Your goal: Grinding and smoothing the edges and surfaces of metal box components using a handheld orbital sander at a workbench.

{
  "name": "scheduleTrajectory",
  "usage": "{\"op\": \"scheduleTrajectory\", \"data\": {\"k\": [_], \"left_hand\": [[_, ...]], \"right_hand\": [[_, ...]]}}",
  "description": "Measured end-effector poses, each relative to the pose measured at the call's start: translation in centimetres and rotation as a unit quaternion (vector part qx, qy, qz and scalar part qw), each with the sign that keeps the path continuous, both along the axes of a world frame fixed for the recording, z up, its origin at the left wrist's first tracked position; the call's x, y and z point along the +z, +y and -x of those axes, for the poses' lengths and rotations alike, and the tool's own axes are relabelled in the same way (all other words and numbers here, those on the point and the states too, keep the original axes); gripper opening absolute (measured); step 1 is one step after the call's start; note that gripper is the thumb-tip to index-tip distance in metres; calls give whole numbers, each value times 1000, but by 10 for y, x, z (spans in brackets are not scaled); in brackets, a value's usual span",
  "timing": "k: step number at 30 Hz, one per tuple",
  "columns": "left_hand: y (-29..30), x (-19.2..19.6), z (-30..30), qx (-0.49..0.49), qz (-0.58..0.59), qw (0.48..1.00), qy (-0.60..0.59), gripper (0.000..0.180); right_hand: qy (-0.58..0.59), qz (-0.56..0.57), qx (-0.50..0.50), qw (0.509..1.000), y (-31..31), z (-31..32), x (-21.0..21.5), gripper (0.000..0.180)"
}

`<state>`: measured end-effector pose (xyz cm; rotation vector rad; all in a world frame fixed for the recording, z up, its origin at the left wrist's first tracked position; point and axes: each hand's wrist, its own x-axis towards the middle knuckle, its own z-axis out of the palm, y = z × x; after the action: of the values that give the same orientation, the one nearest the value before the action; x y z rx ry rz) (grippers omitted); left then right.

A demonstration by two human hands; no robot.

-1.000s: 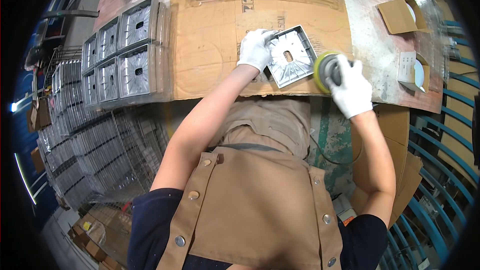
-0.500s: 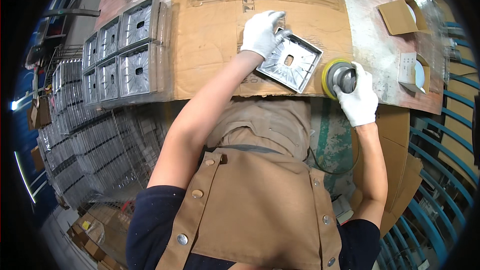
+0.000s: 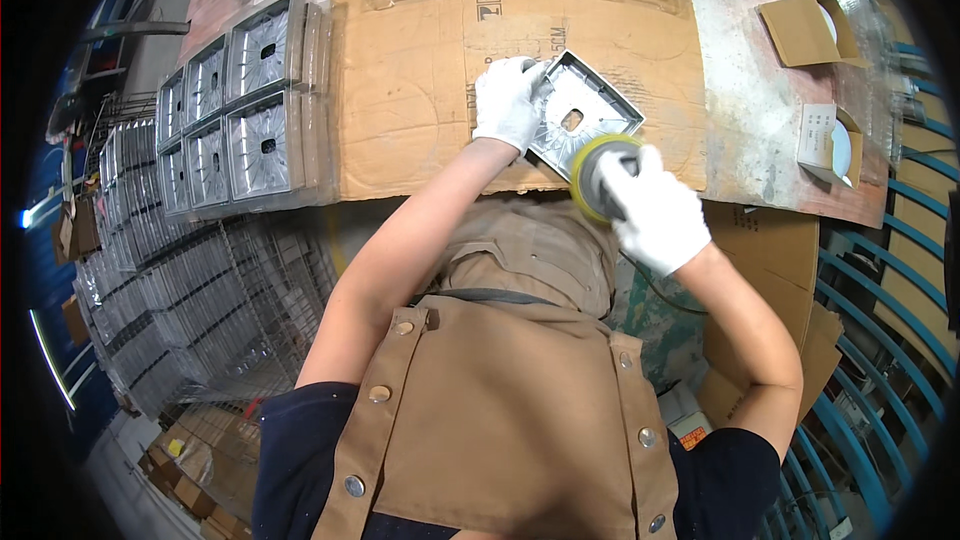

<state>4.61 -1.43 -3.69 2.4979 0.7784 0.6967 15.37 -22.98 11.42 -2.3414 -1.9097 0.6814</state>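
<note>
Now the left hand (image 3: 507, 100) pins a square metal plate (image 3: 585, 112) — right hand's (image 3: 655, 212) grip closed round a yellow-rimmed sander (image 3: 598, 172).

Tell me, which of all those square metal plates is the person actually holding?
The tilted plate on the cardboard sheet: the left hand grips its edge, the right hand holds a yellow-rimmed sander against it. The others sit untouched.

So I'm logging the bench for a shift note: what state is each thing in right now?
Left hand: gloved, gripping the plate's edge.
Right hand: gloved, holding the sander.
Metal plate: flat on the cardboard sheet, turned at an angle.
Sander: pad at the plate's near edge.
Finished plates: stacked in rows.
Small boxes: open.
</note>
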Motion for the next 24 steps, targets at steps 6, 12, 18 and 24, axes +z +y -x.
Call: {"op": "scheduleTrajectory", "data": {"k": [6, 12, 18, 24], "left_hand": [[2, -1, -2, -2, 6, 1000, -18, 27], [1, 5, -6, -29, 13, 999, 24, 28], [11, 9, -5, -16, 30, 999, 32, 28], [14, 25, -4, 6, 55, 998, 31, 23]], "right_hand": [[-68, -74, -118, 988, 27, -70, 0, 52], [-137, -194, -156, 959, 24, -110, -24, 63], [-105, -200, -302, 926, 14, -92, -26, 82], [-64, -165, -382, 907, 16, -75, -36, 74]]}}
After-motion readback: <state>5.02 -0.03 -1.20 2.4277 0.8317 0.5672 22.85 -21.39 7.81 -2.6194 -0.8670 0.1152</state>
